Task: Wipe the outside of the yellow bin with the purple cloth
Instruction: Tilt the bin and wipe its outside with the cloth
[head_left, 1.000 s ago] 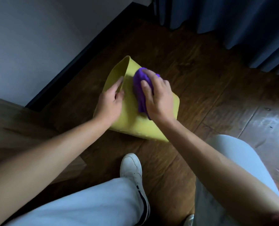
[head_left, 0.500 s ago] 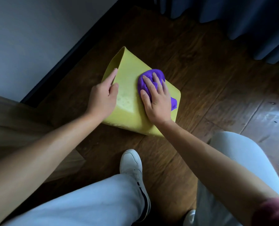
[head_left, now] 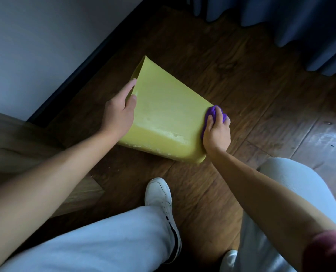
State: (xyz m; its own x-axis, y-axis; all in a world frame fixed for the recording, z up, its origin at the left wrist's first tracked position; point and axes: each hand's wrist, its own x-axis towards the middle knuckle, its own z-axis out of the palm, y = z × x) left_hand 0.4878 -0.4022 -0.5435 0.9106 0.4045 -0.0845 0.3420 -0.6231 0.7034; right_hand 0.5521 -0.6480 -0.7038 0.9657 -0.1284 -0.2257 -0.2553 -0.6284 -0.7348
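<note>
Right hand is gripping the bunched purple cloth against the yellow bin's right edge.
Left hand, fingers straight, is steadying the smooth, tapered plastic bin lying on dark wood floor.

Yellow bin showing smooth matt plastic, wet beads glistening; purple cloth looking soft, bunched; floor showing dark grained wood.

Dark wood floor carries yellow bin on its side, white shoe near it
</note>
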